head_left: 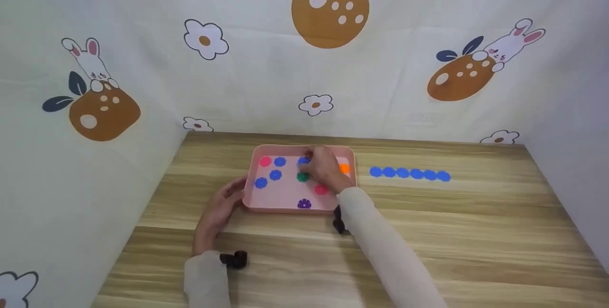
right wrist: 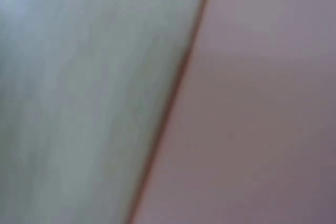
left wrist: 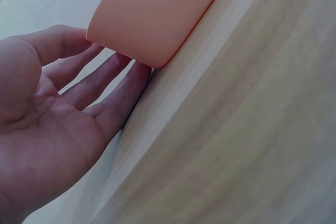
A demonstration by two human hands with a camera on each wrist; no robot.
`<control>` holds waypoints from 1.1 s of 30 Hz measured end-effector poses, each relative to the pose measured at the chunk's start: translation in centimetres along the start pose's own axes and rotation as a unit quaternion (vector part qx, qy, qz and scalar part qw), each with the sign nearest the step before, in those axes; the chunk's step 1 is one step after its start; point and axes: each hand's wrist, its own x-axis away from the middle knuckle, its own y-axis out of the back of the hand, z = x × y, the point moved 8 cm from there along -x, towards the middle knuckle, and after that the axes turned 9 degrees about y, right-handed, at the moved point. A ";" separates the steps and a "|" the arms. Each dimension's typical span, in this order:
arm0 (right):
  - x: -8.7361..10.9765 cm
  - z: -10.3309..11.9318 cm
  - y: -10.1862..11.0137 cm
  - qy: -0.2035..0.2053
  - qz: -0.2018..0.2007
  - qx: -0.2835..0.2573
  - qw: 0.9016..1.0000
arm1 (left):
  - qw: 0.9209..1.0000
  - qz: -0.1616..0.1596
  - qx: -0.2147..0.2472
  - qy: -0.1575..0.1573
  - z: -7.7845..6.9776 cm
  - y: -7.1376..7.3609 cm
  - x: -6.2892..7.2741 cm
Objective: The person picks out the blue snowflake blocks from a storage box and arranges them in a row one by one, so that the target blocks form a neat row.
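A pink tray (head_left: pixel 278 210) lies on the table with loose flower-shaped plastic discs inside. My left hand (head_left: pixel 222 207) is at its left end; in the left wrist view the fairly straight fingers (left wrist: pixel 100 80) touch the tray wall (left wrist: pixel 152 14). Over the tray, my right hand (head_left: pixel 326 167) reaches in with thumb and forefinger at a blue flower disc (head_left: pixel 302 160), pinching it. Just below those fingertips is a green disc (head_left: pixel 302 177). Only the blurred tray side (right wrist: pixel 252 129) and table show in the right wrist view; that hand is out of its sight.
Several blue discs (head_left: pixel 403 173) form a row on the wooden table (head_left: pixel 476 232), right of the tray. Other blue discs (head_left: pixel 275 174), a pink one (head_left: pixel 265 161), a red one (head_left: pixel 321 189), an orange one (head_left: pixel 344 169) and a purple one (head_left: pixel 304 203) lie inside it. A patterned cloth (head_left: pixel 257 74) hangs behind.
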 end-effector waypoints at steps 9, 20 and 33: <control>0.8 0.6 0.9 0.050 0.012 0.004 0.999 | 1.000 0.001 -0.001 -0.008 -0.2 0.0 -0.1; 3.3 1.6 5.3 0.103 -0.041 0.046 0.993 | 1.000 0.008 0.006 -0.010 -0.5 -0.4 -0.1; 7.4 -0.7 10.3 0.115 -0.109 0.020 0.987 | 1.000 0.002 -0.003 0.010 0.1 -0.1 0.0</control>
